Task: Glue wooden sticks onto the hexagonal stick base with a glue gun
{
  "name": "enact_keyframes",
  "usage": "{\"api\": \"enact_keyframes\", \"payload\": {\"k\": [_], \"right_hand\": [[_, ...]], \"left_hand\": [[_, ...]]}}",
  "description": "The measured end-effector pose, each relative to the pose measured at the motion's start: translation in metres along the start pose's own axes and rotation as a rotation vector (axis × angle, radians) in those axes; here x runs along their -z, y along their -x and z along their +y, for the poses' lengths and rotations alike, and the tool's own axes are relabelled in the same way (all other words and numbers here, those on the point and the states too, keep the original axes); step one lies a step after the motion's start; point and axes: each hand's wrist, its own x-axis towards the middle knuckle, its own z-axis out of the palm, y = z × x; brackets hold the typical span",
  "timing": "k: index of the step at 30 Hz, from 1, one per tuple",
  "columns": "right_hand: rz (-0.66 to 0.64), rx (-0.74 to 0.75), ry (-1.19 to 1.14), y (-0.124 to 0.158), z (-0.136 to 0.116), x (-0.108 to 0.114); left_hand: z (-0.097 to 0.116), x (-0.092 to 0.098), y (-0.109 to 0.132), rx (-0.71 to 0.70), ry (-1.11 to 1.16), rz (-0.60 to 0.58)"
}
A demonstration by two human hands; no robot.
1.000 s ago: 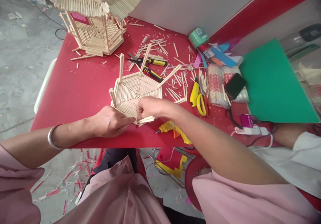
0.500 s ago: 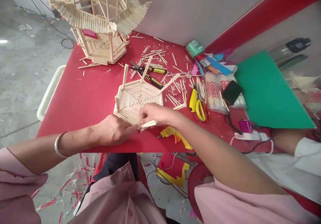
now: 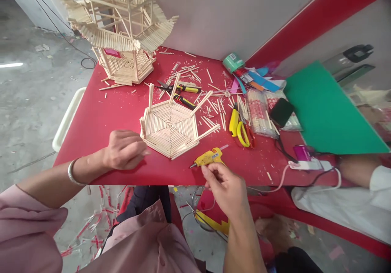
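Note:
An octagonal-looking stick base (image 3: 161,122) made of thin pale wooden sticks lies on the red table, with short stick posts (image 3: 175,87) rising at several corners. A short stick piece (image 3: 181,147) shows at its near edge. My left hand (image 3: 126,150) hovers by the base's near-left side, fingers curled, with nothing visible in it. My right hand (image 3: 227,183) is closed around the handle of a yellow hot glue gun (image 3: 209,157), whose nozzle points left. The fingers hide most of the handle. A clear glue stick sticks out of its back.
A tiered stick pagoda (image 3: 128,36) stands at the back left. Cutting pliers (image 3: 183,89), loose sticks (image 3: 195,74), yellow-handled scissors (image 3: 242,133), bagged sticks (image 3: 258,112), a black box-like object (image 3: 281,112) and a power strip (image 3: 308,165) crowd the right. Another person's arm (image 3: 356,170) rests beyond.
Both hands have left the base's near edge. My left hand has drawn back to the left and curled; my right hand has moved right and down and taken hold of the glue gun.

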Motion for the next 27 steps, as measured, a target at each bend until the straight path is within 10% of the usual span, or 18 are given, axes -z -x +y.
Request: {"api": "enact_keyframes", "payload": {"k": [8, 18, 27], "right_hand": [[0.487, 0.109, 0.24, 0.006, 0.023, 0.0], [-0.211, 0.602, 0.119, -0.104, -0.062, -0.038], [-0.362, 0.544, 0.318, -0.13, -0.059, -0.063]], "left_hand": [[-0.02, -0.009, 0.01, 0.451, 0.03, 0.313], [-0.021, -0.019, 0.004, 0.681, 0.214, 0.112], [-0.021, -0.021, 0.01, 0.581, 0.221, 0.036]]}}
